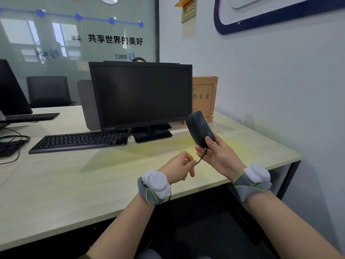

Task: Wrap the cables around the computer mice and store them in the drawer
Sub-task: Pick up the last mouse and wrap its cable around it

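Fingers of the right hand clamp the light, rigid mouse; left hand pinches its limp cable just below the mouse.

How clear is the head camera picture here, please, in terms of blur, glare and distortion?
Head view: the mouse in the right hand looks slightly motion-blurred; the glass wall carries window reflections; a yellowish patch tints the desk near the left hand; wide-angle distortion bends the desk edge and wall frame.
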A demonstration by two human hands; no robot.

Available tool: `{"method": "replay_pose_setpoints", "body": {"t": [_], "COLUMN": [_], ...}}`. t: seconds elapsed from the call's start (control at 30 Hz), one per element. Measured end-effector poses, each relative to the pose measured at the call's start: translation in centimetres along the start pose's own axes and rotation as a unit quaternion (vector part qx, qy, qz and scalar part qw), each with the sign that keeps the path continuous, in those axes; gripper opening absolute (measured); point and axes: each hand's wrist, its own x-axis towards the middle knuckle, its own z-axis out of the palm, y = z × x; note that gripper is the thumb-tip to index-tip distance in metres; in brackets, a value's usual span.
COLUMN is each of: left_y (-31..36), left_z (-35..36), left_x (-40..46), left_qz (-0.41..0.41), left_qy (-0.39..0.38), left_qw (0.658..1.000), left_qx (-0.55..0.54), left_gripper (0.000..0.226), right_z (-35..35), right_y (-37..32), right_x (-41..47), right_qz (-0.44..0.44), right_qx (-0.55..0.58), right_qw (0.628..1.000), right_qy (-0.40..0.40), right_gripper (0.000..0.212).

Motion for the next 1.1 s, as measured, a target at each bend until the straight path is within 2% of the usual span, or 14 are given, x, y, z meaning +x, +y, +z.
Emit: {"method": "replay_pose_setpoints", "body": {"t": [0.2, 0.33, 0.4, 0.5, 0.53, 0.6, 0.67, 0.77, 0.87, 0.93, 1.0, 1.03, 1.1], "left_y": [-1.8, -2.4, -1.7, 0.0, 0.5, 1.3, 1.6, 1.6, 0.9, 0.7, 0.6, 0.6, 0.6], "left_z": [-2.0, -3.3, -3.8, -4.7, -5.1, -5.8, -6.2, -6.0, -4.1, -2.4, -0.6, 0.2, 1.3], "left_x": [-0.6, -0.7, -0.8, -1.0, -1.1, -0.9, -0.3, 0.5, 1.0, 1.1, 1.1, 1.1, 0.8], "left_qz": [-0.054, -0.030, 0.021, 0.130, 0.157, 0.181, 0.176, 0.158, 0.137, 0.121, 0.102, 0.082, 0.038], "left_qy": [-0.036, 0.028, 0.079, 0.174, 0.183, 0.178, 0.165, 0.134, 0.135, 0.106, 0.061, 0.036, -0.018], "left_qw": [0.989, 0.995, 0.994, 0.974, 0.968, 0.962, 0.964, 0.978, 0.976, 0.973, 0.979, 0.985, 0.995], "left_qx": [0.129, 0.093, 0.071, 0.067, 0.071, 0.106, 0.111, 0.021, -0.099, -0.166, -0.164, -0.146, -0.088], "left_gripper": [0.022, 0.013, 0.006, 0.008, 0.008, 0.008, 0.009, 0.014, 0.026, 0.028, 0.030, 0.030, 0.029], "right_z": [-1.4, -2.7, -3.1, -3.5, -3.5, -3.3, -3.0, -2.6, -1.8, -0.7, 0.1, 0.2, -0.1], "right_y": [-3.1, -4.9, -5.1, -5.4, -5.5, -5.7, -5.7, -5.4, -5.1, -4.6, -4.3, -4.2, -4.1], "right_x": [0.4, -0.5, -0.8, -1.1, -1.3, -1.8, -2.2, -2.5, -2.4, -1.9, -1.4, -1.1, -0.6], "right_qz": [-0.032, -0.031, -0.050, -0.092, -0.084, -0.050, -0.034, -0.059, -0.055, -0.066, -0.088, -0.101, -0.135], "right_qx": [-0.168, -0.282, -0.400, -0.615, -0.647, -0.656, -0.621, -0.503, -0.292, -0.161, -0.112, -0.122, -0.219], "right_qw": [0.982, 0.958, 0.914, 0.783, 0.758, 0.748, 0.769, 0.841, 0.941, 0.979, 0.990, 0.987, 0.963], "right_qy": [0.075, 0.040, 0.045, 0.018, -0.012, -0.086, -0.144, -0.189, -0.160, -0.104, -0.023, 0.014, 0.081], "right_gripper": [0.038, 0.035, 0.033, 0.028, 0.026, 0.028, 0.037, 0.037, 0.031, 0.023, 0.013, 0.009, 0.016]}}
